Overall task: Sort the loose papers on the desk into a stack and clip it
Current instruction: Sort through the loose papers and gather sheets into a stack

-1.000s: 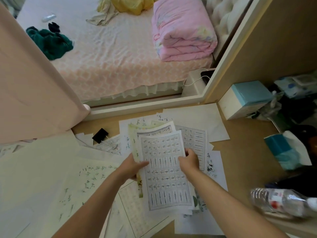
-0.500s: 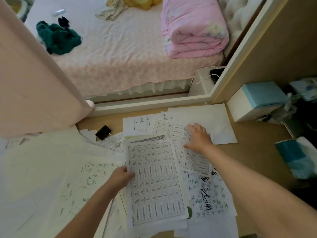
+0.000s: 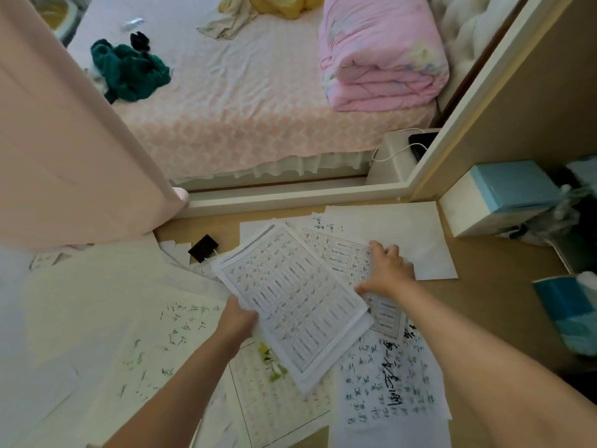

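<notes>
Head: stack (image 3: 290, 302) now tilted, L hand (image 3: 237, 318).

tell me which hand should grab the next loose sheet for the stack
Right, probably. The right hand holds nothing and rests on a gridded worksheet lying on the desk, so it could slide it over. The left hand is occupied, gripping the gathered stack by its edge.
</notes>
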Tool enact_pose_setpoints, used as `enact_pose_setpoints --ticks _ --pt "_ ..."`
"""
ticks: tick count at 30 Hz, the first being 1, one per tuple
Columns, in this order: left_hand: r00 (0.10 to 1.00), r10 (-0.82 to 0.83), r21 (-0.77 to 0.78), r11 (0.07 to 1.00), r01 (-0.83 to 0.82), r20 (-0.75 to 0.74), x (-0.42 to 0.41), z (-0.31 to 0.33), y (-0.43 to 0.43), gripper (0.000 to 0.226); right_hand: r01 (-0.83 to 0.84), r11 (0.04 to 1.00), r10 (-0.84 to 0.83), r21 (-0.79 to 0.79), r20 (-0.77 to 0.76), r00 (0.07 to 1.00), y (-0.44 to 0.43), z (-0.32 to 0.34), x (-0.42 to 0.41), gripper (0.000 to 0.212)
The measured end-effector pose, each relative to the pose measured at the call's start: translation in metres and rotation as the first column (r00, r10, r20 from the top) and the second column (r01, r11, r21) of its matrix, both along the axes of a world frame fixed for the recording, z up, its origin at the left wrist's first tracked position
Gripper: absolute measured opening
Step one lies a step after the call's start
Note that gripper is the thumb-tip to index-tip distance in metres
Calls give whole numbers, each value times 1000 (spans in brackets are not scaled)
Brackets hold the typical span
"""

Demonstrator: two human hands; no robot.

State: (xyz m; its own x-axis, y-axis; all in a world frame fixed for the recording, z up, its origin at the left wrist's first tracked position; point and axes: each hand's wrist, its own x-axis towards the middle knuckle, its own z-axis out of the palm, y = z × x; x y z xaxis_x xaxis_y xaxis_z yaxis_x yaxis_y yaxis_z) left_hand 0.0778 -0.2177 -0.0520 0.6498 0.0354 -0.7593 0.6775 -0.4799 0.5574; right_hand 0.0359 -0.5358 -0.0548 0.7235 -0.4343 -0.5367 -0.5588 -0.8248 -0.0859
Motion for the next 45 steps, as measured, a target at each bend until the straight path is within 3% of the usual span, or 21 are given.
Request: enact_pose_setpoints --ticks 3,6,8,11,16,19,21,23,24,27,29,31,33,35,36,38,40,43,45 --pt "995 -77 72 994 81 -56 0 -1 -9 43 -19 998 20 -63 11 1000 0 -1 -3 112" --pt "978 -183 145 970 196 -98 0 -6 -9 35 30 998 -34 53 65 997 -6 -3 -3 98" --pt "976 -203 166 963 213 -80 -4 -8 -8 31 14 997 -18 75 57 998 -13 -2 0 106" --pt "987 -148 93 984 153 -58 -10 -10 -8 29 -26 1000 26 -2 -5 1000 -20 0 5 115" --pt "999 -46 -8 999 46 -29 -14 -12 -8 30 -100 992 92 -83 -90 992 -24 2 13 92" --pt "1000 -14 -66 998 13 -16 -17 -12 -10 28 36 988 -43 149 48 998 -25 5 8 63" --pt "1000 16 -95 995 -15 9 -18 -13 -14 32 193 890 -266 413 125 956 -25 13 -2 38" --pt "998 45 -97 994 -42 32 -17 -13 -20 34 299 798 -405 522 99 909 -23 18 -17 22" --pt "998 59 -99 993 -56 30 -16 -14 -22 35 337 801 -435 495 95 895 -20 17 -27 18" --pt "998 59 -93 994 -59 -7 -13 -13 -32 36 412 885 -448 217 157 880 -13 8 -61 9" --pt "999 32 -86 996 -33 -12 -14 -12 -38 34 427 900 -436 92 235 868 -11 -1 -82 17" --pt "1000 -8 -58 998 7 -4 -16 -11 -44 33 370 926 -330 -79 309 892 -7 -3 -97 28" --pt "999 -46 -62 997 46 4 -21 -8 -49 33 295 925 -177 -238 418 891 -2 6 -108 14" --pt "997 -75 -95 993 75 6 -26 -7 -52 33 320 919 -160 -231 523 837 3 15 -116 18" --pt "996 -86 -114 990 87 8 -28 -6 -53 34 367 923 -253 -114 537 804 5 22 -119 21" --pt "992 -129 -154 980 127 -6 -30 -4 -55 36 488 849 -523 201 442 728 15 31 -126 22" --pt "983 -177 -192 967 166 -45 -33 -6 -52 36 588 690 -709 422 235 665 23 32 -135 23" --pt "965 -253 -168 956 240 -62 -42 -6 -46 25 686 475 -742 552 -169 649 41 25 -157 33" --pt "942 -334 -59 941 334 -3 -49 -8 -41 19 721 344 -761 601 -271 589 58 18 -167 24"
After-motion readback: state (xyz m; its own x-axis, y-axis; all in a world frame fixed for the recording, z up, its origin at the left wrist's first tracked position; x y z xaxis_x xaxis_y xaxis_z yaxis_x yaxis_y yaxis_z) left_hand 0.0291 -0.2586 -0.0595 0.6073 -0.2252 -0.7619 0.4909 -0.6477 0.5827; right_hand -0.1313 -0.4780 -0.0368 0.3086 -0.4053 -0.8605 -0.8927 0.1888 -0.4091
